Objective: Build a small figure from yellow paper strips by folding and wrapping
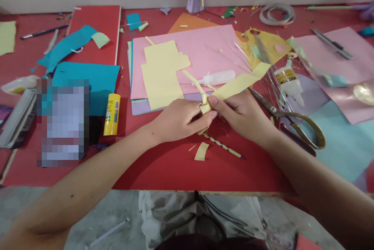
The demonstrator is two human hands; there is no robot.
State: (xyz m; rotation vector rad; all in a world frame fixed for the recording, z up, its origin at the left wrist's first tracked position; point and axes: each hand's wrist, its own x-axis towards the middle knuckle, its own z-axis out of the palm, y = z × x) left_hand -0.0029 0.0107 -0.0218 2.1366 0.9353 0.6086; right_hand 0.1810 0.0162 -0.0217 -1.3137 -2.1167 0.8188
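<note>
Head view is showing a folded yellow paper strip [233, 86] being pinched at its knotted end, just above the red worktop [175, 172]. Both hands, left [178, 119] and right [241, 115], are closing fingertips on it, steadying the fold. Scissors [292, 119] and a glue stick [112, 114] are lying nearby, within reach.

Over the red tabletop [163, 168], the left hand [178, 119] and right hand [241, 115] meet, both pinching a yellow paper strip [238, 84] where it is folded. A striped stick [223, 146] lies just below them. Scissors [292, 119] rest right of the right hand, a glue stick [112, 114] well to the left.
</note>
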